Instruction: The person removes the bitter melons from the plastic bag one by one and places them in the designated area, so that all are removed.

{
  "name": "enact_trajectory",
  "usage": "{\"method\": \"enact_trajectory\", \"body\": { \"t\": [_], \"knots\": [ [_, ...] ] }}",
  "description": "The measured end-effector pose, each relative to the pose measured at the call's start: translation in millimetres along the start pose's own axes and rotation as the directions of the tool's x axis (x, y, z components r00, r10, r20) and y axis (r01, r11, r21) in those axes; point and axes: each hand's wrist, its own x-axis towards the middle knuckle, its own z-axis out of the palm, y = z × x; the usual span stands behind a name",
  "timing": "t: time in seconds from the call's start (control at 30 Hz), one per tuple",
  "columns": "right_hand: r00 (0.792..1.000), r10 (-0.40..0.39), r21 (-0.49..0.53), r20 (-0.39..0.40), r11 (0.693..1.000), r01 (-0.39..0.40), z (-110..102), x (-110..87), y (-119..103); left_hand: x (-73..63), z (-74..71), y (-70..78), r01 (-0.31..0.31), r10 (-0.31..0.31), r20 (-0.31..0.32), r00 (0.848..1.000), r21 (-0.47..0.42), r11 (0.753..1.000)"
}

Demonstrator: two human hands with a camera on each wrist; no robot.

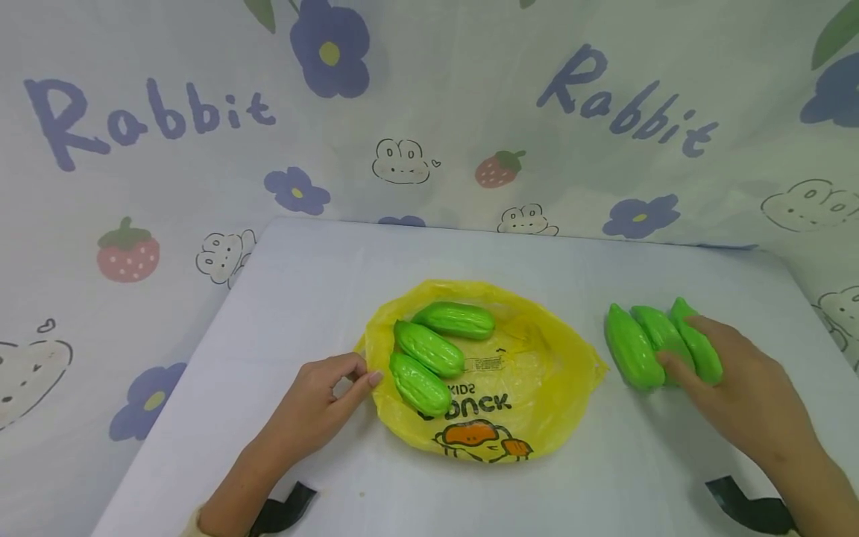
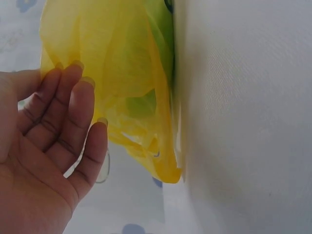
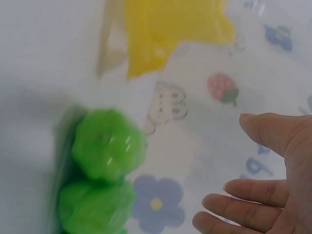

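Note:
A yellow plastic bag [image 1: 557, 358] with a duck print lies with its mouth open. Three glossy green, ribbed, gourd-like vegetables [image 1: 429, 348] lie side by side in its left part. My left hand [image 1: 315, 406] pinches the bag's left rim between thumb and fingers; in the left wrist view the other fingers rest against the yellow film. To the right of the bag, three more green gourd-like vegetables [image 1: 633, 347] lie in a row on the table. Over the rightmost ones hovers my right hand [image 1: 758, 391], thumb and fingers spread; the right wrist view shows a gap between it and the vegetables [image 3: 108, 146].
The white table [image 1: 322, 291] is backed by a white cloth [image 1: 443, 97] printed with flowers, strawberries, rabbits and lettering. Black straps [image 1: 751, 507] show at both wrists. The bag's right corner points towards the loose vegetables.

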Motion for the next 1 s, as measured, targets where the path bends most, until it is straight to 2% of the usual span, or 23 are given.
{"method": "enact_trajectory", "body": {
  "t": [0.23,0.43,0.67,1.0],
  "knots": [
    [0.986,-0.154,0.075,-0.062,0.985,0.159,1.9,-8.5,-35.8,-0.2,-0.2,-0.3,-0.004,0.004,-0.005,1.000,-0.005,1.000],
    [0.959,-0.279,0.050,-0.044,0.958,0.281,6.7,-8.3,-61.5,-0.4,-0.1,-0.6,-0.009,0.009,-0.004,1.000,-0.007,1.000],
    [0.895,-0.444,0.048,-0.051,0.894,0.446,15.2,-7.3,-97.7,-1.0,0.5,-0.3,-0.008,0.008,0.010,1.000,-0.009,1.000],
    [0.810,-0.585,0.103,0.023,0.808,0.580,41.1,-0.8,-136.7,-2.4,0.0,0.9,-0.027,0.027,0.000,1.000,0.010,1.000]
  ]
}}
